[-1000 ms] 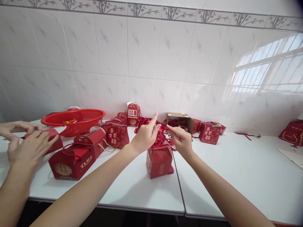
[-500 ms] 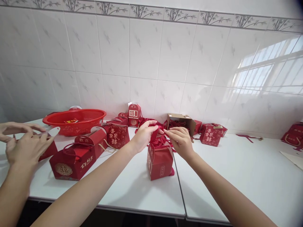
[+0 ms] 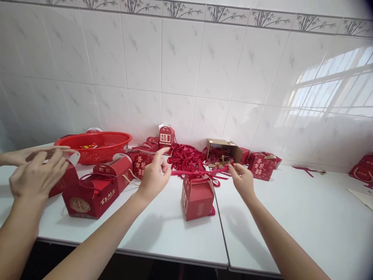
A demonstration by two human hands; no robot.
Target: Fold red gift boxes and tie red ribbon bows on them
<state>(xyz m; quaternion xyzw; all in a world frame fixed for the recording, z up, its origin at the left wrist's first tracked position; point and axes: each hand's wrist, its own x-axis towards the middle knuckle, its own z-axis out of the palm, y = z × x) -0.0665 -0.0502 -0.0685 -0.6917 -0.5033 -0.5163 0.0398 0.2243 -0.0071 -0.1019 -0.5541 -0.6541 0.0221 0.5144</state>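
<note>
A red ribbon point(image 3: 198, 172) is stretched level between my two hands, just above a small red gift box point(image 3: 198, 199). My left hand point(image 3: 157, 169) pinches one end between thumb and fingers. At the other end, my right hand point(image 3: 241, 175) grips the ribbon in its fingertips. The box stands upright on the white table near the seam, with its rounded lid flap raised and a bit of red ribbon at its lower right. Behind it lies a heap of loose red ribbons point(image 3: 186, 155).
At left, a co-worker's hands point(image 3: 37, 171) handle another red box. More red boxes point(image 3: 90, 194) and a red plastic basket point(image 3: 96, 146) stand nearby. An open cardboard box point(image 3: 224, 149) sits against the tiled wall, with a red box point(image 3: 262, 166) to its right.
My hands have moved apart, left hand leftward and right hand rightward, pulling the ribbon taut. The ribbon heap behind is now in plain view.
</note>
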